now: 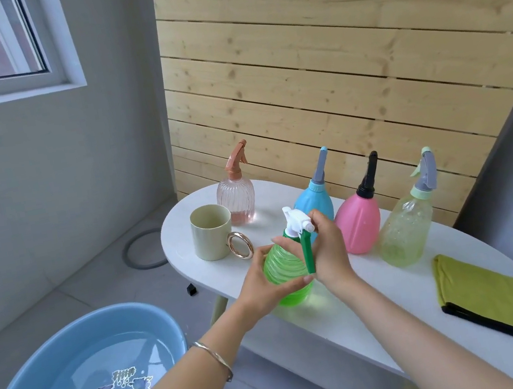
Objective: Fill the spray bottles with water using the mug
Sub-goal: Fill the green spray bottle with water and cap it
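Both hands grip the green bottle [282, 267], upright near the table's [372, 297] front edge: the left hand [262, 282] wraps its body, and the right hand [330, 249] curls round its spray head. The mug [212, 234] behind looks empty. Ribbed bottle [236, 198], blue bottle [314, 204], pink bottle [358, 226] and clear bottle [404, 230] stand capped. The basin [32, 367] holds water.

The left hand [260, 284] curls round the green spray bottle [281, 267] from its left side; the right hand [332, 251] grips its top from the right.
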Demonstrator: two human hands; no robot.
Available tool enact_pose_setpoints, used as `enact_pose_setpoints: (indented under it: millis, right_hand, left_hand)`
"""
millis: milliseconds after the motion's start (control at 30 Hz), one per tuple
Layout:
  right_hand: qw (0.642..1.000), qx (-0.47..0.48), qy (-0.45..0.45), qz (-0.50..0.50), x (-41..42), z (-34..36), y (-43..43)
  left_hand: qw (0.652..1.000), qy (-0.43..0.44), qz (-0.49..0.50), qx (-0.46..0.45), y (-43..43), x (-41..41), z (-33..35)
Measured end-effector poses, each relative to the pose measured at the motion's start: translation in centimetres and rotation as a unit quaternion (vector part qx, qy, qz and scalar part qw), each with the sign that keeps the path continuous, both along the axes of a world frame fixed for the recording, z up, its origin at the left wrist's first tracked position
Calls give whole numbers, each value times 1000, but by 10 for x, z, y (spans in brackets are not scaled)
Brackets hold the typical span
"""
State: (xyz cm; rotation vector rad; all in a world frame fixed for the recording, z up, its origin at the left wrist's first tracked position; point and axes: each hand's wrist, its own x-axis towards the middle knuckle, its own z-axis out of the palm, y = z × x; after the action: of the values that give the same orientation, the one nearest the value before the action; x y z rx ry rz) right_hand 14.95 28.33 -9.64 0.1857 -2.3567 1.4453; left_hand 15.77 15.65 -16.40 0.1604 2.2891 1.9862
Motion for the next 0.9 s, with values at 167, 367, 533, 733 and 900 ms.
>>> enact_pose_setpoints:
  millis: [167,367,533,733,900]
  right_hand:
    - [997,-14,-25,70,-3,-2,5]
    - [966,-91,-134,202,-6,2,28]
    - [985,-102,-101,96,-12,-8,11]
    - [965,-30,-148,213,-7,9,29]
    - [973,-45,-121,189,-5,9,24]
  left_hand:
    - [1000,-1,-6,-5,-1,1,2]
    - [1000,-8,-1,16,-1,-2,-1]
    - [1000,-11,0,11,-1,-1,-3]
    - [1000,-13,-7,15,-2,-2,-2]
    - [1000,-11,-3,14,-3,-3,-2]
